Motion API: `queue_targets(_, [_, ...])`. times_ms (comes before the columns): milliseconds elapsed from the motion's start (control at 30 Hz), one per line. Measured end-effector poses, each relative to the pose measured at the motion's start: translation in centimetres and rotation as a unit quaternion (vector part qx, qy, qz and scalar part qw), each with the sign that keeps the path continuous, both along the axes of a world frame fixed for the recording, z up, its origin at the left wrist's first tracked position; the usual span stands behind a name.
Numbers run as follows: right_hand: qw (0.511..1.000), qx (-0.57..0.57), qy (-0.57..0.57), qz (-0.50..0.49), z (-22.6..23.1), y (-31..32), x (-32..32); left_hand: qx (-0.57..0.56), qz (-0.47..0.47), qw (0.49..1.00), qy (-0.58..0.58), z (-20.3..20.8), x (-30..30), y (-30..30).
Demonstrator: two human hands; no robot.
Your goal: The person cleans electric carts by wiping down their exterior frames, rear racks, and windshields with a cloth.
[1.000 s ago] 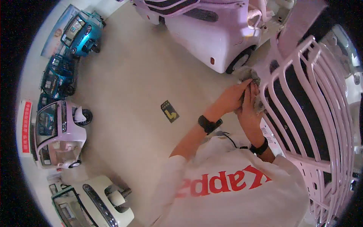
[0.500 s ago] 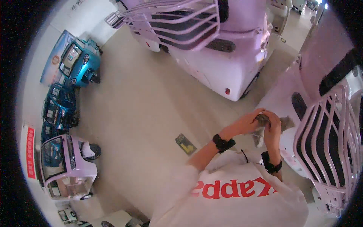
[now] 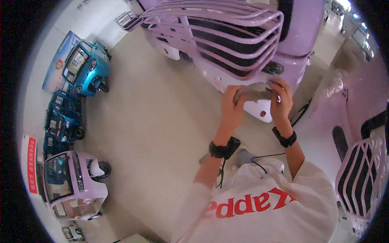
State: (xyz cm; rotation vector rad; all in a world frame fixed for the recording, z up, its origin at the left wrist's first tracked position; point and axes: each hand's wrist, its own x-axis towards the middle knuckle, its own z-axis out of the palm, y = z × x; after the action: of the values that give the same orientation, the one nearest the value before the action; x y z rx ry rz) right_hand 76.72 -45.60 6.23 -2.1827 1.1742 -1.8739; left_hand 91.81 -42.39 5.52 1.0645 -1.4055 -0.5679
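Note:
A grey-brown cloth is stretched between my two hands, folded or bunched lengthwise. My left hand closes around its left end. My right hand grips the other end, fingers bent over it. Both hands are raised in front of the lower corner of a pale pink vehicle, near its red light. Whether the cloth touches the bodywork cannot be told. Black bands circle both my wrists, and a thin dark cord runs by them.
Pink tubular bars jut from the vehicle ahead. Another pink vehicle with a similar barred guard stands close on my right. Along the left wall are a teal three-wheeler, dark blue ones and a pink one. Beige floor lies between.
My hands have moved left and up from beside the right-hand vehicle to the one ahead. They have spread apart, drawing the cloth out between them. The view has turned slightly.

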Motion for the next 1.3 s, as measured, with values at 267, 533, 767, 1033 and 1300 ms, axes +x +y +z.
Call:
queue_targets(267, [0.98,0.005,0.196,-0.017,1.1,-5.5,6.3,-0.046,0.226,0.973,-0.018,1.5,5.8,-7.4])
queue_targets(533, [0.937,0.062,0.335,-0.073,1.9,-7.2,11.1,-0.104,0.37,0.897,-0.216,0.6,7.6,-12.5])
queue_targets(767, [0.921,0.32,0.215,0.058,4.6,-8.2,14.5,-0.165,0.285,0.926,-0.184,-3.2,11.3,-14.6])
queue_targets(1033, [0.943,0.173,0.283,-0.02,2.9,-9.4,17.4,-0.105,0.138,0.965,-0.195,-4.3,13.1,-13.0])
queue_targets(1300, [0.985,-0.111,0.062,-0.118,1.0,-12.4,24.4,-0.182,0.097,0.964,-0.168,-1.2,20.3,-17.2])
